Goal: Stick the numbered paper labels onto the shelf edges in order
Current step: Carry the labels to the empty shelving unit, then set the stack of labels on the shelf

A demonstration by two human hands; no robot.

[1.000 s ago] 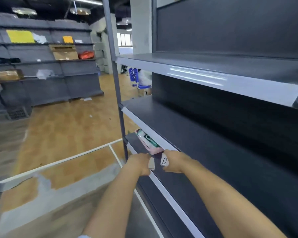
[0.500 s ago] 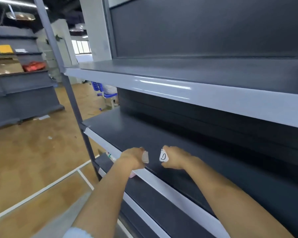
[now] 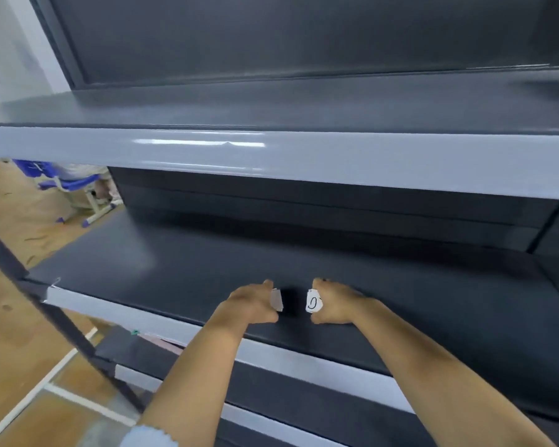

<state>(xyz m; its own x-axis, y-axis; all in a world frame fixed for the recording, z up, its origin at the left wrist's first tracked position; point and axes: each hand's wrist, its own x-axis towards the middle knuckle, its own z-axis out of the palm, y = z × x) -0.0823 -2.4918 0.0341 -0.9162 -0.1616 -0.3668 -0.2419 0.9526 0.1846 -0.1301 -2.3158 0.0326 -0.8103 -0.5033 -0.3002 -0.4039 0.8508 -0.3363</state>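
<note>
My left hand (image 3: pixel 254 303) pinches a small pale strip of paper (image 3: pixel 276 300), seen edge-on. My right hand (image 3: pixel 334 304) pinches a white paper label (image 3: pixel 313 302) with a hand-drawn mark on it. Both hands hover close together, about a hand's width apart, over the dark middle shelf board (image 3: pixel 181 269). The pale grey upper shelf edge (image 3: pixel 304 162) runs across the view above them. The middle shelf's pale edge (image 3: pixel 104 309) runs below my forearms. I see no label stuck on either edge.
A dark upright post (image 3: pixel 29 291) stands at the shelf's left end. A lower shelf (image 3: pixel 149 353) with a pink-and-green item barely showing sits below. Beyond the left end are wooden floor (image 3: pixel 10 221) and a blue-legged chair (image 3: pixel 75 188).
The view has swung right and up, so the shelving unit now fills the frame. Both hands rose from the lower shelf to above the middle shelf, still holding their papers.
</note>
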